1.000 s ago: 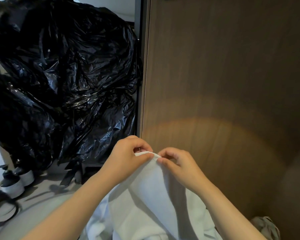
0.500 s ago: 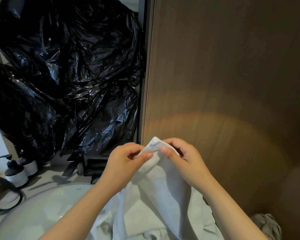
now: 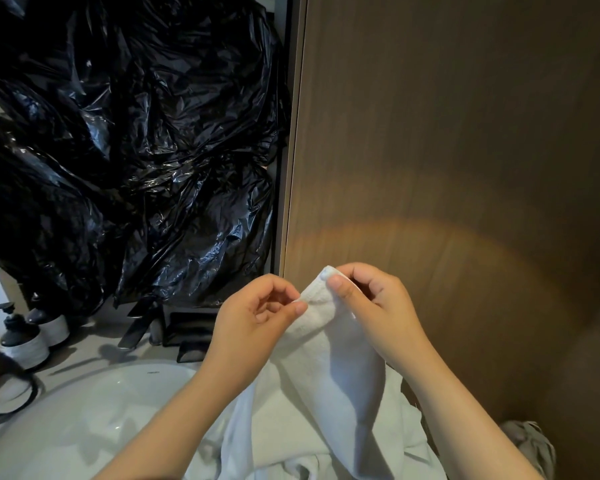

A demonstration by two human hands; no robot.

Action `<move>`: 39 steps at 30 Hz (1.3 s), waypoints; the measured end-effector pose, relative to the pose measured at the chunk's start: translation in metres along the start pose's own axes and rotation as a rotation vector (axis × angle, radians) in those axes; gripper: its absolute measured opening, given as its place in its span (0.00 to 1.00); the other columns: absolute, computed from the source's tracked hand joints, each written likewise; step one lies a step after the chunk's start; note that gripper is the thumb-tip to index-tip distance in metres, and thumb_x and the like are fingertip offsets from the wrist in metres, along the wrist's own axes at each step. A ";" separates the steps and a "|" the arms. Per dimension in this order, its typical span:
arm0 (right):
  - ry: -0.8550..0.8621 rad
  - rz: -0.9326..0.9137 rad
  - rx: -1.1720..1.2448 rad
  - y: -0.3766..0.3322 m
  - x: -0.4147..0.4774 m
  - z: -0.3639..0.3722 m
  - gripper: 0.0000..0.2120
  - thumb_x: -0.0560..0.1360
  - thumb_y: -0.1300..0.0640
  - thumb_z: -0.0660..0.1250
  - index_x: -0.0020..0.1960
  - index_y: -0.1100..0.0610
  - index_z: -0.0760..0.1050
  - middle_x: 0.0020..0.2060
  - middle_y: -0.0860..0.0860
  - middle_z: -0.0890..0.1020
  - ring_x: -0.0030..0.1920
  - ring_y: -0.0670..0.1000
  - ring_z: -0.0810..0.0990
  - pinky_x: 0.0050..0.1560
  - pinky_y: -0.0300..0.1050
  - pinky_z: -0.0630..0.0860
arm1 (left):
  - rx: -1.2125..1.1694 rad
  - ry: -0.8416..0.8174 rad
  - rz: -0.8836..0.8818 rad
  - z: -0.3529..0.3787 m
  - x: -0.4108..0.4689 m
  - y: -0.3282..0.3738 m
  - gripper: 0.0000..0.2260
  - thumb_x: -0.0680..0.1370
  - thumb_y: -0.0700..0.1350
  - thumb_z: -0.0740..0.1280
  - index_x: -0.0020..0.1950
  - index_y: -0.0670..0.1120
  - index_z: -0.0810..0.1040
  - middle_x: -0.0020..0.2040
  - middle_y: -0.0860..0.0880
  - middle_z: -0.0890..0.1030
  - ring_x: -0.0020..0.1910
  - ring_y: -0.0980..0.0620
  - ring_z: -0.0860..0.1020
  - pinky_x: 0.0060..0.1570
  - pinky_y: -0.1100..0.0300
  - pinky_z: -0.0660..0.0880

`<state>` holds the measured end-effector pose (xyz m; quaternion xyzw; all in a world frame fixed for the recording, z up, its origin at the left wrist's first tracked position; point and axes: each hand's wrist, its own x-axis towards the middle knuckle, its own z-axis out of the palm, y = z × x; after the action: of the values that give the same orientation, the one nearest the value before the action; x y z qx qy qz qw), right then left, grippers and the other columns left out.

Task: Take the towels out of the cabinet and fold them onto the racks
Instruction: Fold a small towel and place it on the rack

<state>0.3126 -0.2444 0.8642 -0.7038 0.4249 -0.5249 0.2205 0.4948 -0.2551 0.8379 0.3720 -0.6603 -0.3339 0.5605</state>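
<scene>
Both hands are pinching one corner of the white towel point(image 3: 329, 368): the left hand point(image 3: 253, 317) just beside the right hand point(image 3: 374, 306). The towel is hanging straight down from them, beside the sink point(image 3: 84, 417).

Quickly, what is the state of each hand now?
Left hand: pinches the white towel at its top edge.
Right hand: pinches the towel's top corner.
</scene>
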 end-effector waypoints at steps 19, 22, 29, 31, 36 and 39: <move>0.197 -0.085 -0.045 -0.011 0.019 -0.021 0.07 0.77 0.49 0.65 0.45 0.50 0.79 0.37 0.39 0.81 0.43 0.42 0.80 0.41 0.29 0.74 | 0.232 -0.091 0.066 -0.010 0.001 -0.031 0.06 0.76 0.43 0.71 0.43 0.50 0.87 0.46 0.69 0.82 0.47 0.65 0.80 0.45 0.73 0.73; 0.273 -0.122 -0.090 -0.016 0.031 -0.035 0.06 0.79 0.51 0.65 0.46 0.50 0.79 0.37 0.38 0.80 0.41 0.41 0.79 0.40 0.29 0.72 | 0.255 -0.084 0.043 -0.015 0.008 -0.036 0.05 0.76 0.43 0.71 0.44 0.47 0.87 0.47 0.66 0.83 0.48 0.63 0.81 0.49 0.66 0.75; 0.353 -0.211 -0.174 -0.036 0.051 -0.056 0.07 0.80 0.49 0.64 0.46 0.47 0.78 0.39 0.39 0.80 0.45 0.42 0.79 0.43 0.29 0.74 | 0.342 -0.120 0.001 -0.016 0.015 -0.049 0.13 0.77 0.46 0.69 0.34 0.56 0.81 0.34 0.63 0.79 0.36 0.63 0.76 0.37 0.71 0.68; 0.386 -0.214 -0.178 -0.037 0.052 -0.063 0.07 0.81 0.49 0.63 0.46 0.47 0.78 0.39 0.37 0.80 0.45 0.41 0.79 0.43 0.28 0.74 | 0.376 -0.117 -0.021 -0.020 0.017 -0.056 0.16 0.77 0.48 0.68 0.29 0.51 0.77 0.31 0.58 0.76 0.33 0.60 0.74 0.34 0.70 0.66; 0.411 -0.172 -0.205 -0.026 0.050 -0.074 0.07 0.81 0.48 0.63 0.46 0.46 0.78 0.40 0.38 0.80 0.46 0.42 0.79 0.43 0.29 0.75 | 0.363 -0.132 -0.064 -0.034 0.019 -0.068 0.15 0.77 0.52 0.68 0.31 0.49 0.78 0.34 0.47 0.76 0.33 0.56 0.73 0.37 0.66 0.69; 0.433 -0.115 -0.207 -0.013 0.049 -0.074 0.07 0.81 0.47 0.63 0.46 0.45 0.77 0.40 0.36 0.80 0.47 0.41 0.79 0.43 0.26 0.74 | 0.329 -0.169 -0.111 -0.041 0.020 -0.072 0.14 0.77 0.52 0.67 0.37 0.44 0.79 0.37 0.44 0.77 0.35 0.49 0.74 0.40 0.58 0.71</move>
<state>0.2533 -0.2676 0.9270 -0.6166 0.4732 -0.6288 0.0206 0.5415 -0.3089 0.7923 0.4651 -0.7292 -0.2821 0.4153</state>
